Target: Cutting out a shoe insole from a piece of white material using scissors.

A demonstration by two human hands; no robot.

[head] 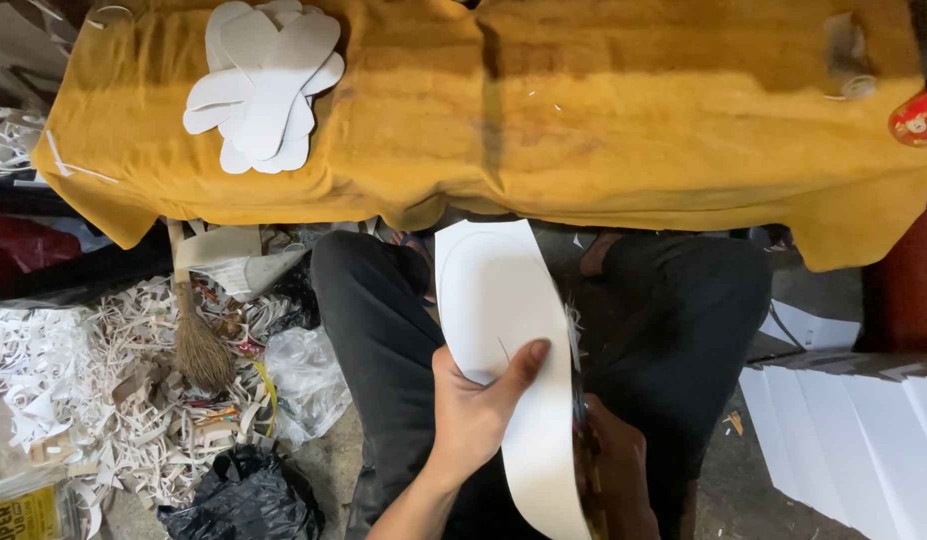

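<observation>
At the lower left corner sits a clear tub (pixel 23 505) with a yellow label; just right of it lies a black bag (pixel 245 497). White soles (pixel 263 80) are stacked at upper left on the ochre cloth (pixel 603 120). In the lower centre, the left hand (pixel 478 415) grips a white sheet (pixel 503 330), thumb on top. The right hand (pixel 615 470) is mostly hidden behind it; I cannot tell its grip. The sheet bends freely and might crease or wander off its traced line. A red package (pixel 918 115) shows at the right edge.
</observation>
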